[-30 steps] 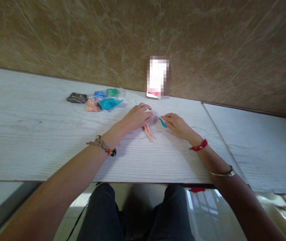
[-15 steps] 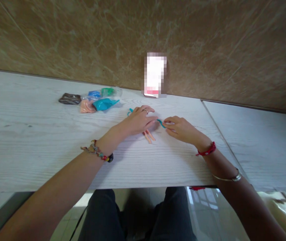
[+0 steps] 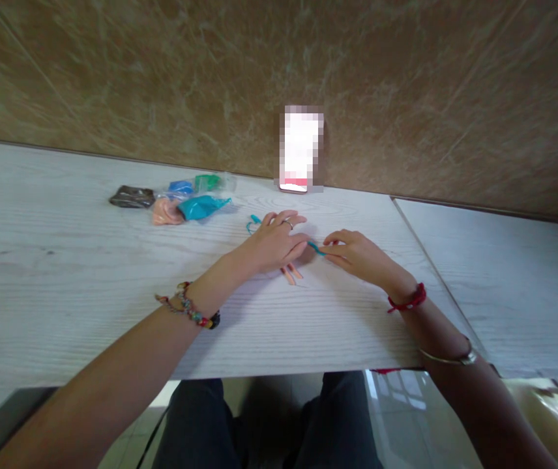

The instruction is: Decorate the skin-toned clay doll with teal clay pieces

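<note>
A thin strip of turquoise modelling clay (image 3: 315, 248) stretches between my two hands just above the table. My left hand (image 3: 281, 241) pinches its left end between thumb and forefinger, the other fingers held out. At the right end, the fingertips of my right hand (image 3: 350, 254) are closed on it. Beneath my left hand, pale peach clay strips (image 3: 289, 274) lie on the table, partly hidden. More turquoise clay (image 3: 255, 219), with a thin curled piece beside it, shows behind my left hand.
Bagged clay lies at the back left: a dark brown pack (image 3: 132, 197), a peach pack (image 3: 166, 212), a turquoise pack (image 3: 204, 207), a blue pack (image 3: 180, 187) and a green pack (image 3: 206, 182). A phone (image 3: 300, 150) with a blurred screen leans on the marbled wall. The white table (image 3: 88, 286) has a seam at right.
My right hand has shifted slightly right and down, so more of the turquoise strip shows between my hands. The view has tilted a little; the packs and phone otherwise stay put.
</note>
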Available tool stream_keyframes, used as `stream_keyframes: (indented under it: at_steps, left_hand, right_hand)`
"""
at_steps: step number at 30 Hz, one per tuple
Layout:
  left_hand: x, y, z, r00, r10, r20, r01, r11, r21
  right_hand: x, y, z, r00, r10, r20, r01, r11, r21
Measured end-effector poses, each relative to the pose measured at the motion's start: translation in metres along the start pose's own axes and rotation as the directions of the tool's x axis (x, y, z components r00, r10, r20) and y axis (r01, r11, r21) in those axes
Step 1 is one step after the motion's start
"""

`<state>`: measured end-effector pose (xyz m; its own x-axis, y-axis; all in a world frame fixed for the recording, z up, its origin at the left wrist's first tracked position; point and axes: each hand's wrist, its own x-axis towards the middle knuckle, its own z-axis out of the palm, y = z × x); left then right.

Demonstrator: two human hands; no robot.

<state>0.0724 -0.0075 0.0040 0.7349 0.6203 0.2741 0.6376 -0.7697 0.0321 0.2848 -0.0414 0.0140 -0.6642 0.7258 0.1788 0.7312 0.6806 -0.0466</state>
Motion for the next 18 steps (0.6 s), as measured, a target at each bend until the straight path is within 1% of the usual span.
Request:
stream_keyframes:
  at_steps: [3, 5, 7, 10, 13, 15, 18]
  left_hand:
    - [0.002, 0.000, -0.004, 0.997, 0.015, -0.070, -0.015, 1.000, 0.008]
    - [0.003, 0.001, -0.005, 0.997, 0.032, -0.075, -0.032, 0.999, 0.003]
    - [0.002, 0.001, -0.004, 0.996, 0.064, -0.055, -0.065, 0.998, -0.007]
    - [-0.001, 0.000, 0.001, 0.994, 0.109, 0.008, -0.109, 0.994, -0.020]
    - [-0.003, 0.000, 0.005, 0.992, 0.104, 0.068, -0.102, 0.994, -0.022]
    - [-0.004, 0.000, 0.006, 0.993, 0.088, 0.082, -0.086, 0.996, -0.019]
    - [-0.003, -0.001, 0.006, 0.994, 0.076, 0.082, -0.076, 0.997, -0.010]
  right_hand:
    - [0.002, 0.003, 0.003, 1.000, 0.009, -0.002, -0.009, 0.999, 0.045]
    - [0.003, 0.005, 0.005, 1.000, 0.012, -0.021, -0.010, 0.998, 0.069]
    - [0.002, 0.006, 0.005, 1.000, 0.005, -0.025, -0.003, 0.997, 0.071]
    - [0.001, 0.005, 0.003, 1.000, -0.009, 0.006, 0.009, 0.999, 0.043]
    - [0.000, 0.001, 0.002, 0.999, -0.018, 0.050, 0.018, 1.000, -0.006]
    - [-0.001, -0.002, 0.002, 0.998, -0.008, 0.068, 0.011, 0.999, -0.034]
    - [-0.002, -0.002, 0.000, 0.997, 0.002, 0.073, -0.002, 1.000, 0.005]
